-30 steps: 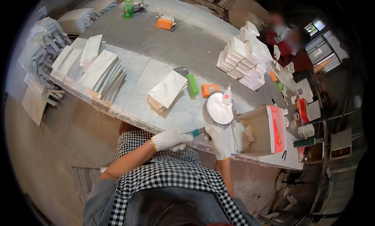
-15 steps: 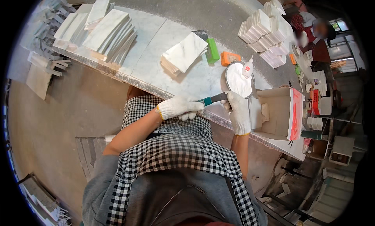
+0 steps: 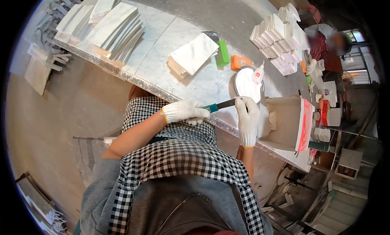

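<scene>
**Teal-handled tool gripped in both gloved hands at bench edge**

Tool [image 3: 221, 105]: slim, teal grip at left end, dark shaft/blade running up-right toward 2 o'clock; tip hidden behind right glove, so blade shape can't be told. Sits just over near edge of marble bench [image 3: 170, 44], approx. centre of view.

Left hand [image 3: 185, 111], white knit glove, clenched round teal grip. Right hand [image 3: 248, 119], same glove, grasping dark end, fingers curled over it.

At 12 o'clock from tool: stack of white tiles [image 3: 194, 54], green block [image 3: 222, 53] touching its right side, orange block [image 3: 239, 62] just beside. At 1 o'clock: round white lid [image 3: 245, 83] w/ small glue bottle [image 3: 257, 75] on it. At 3 o'clock: open cardboard box [image 3: 286, 121], touching right glove.

Vs. 0.5 s ago: same two-handed hold, hands in much the same spot rel. to lid & box; left hand a bit closer to right; view tipped slightly, bench sits higher in frame.
</scene>
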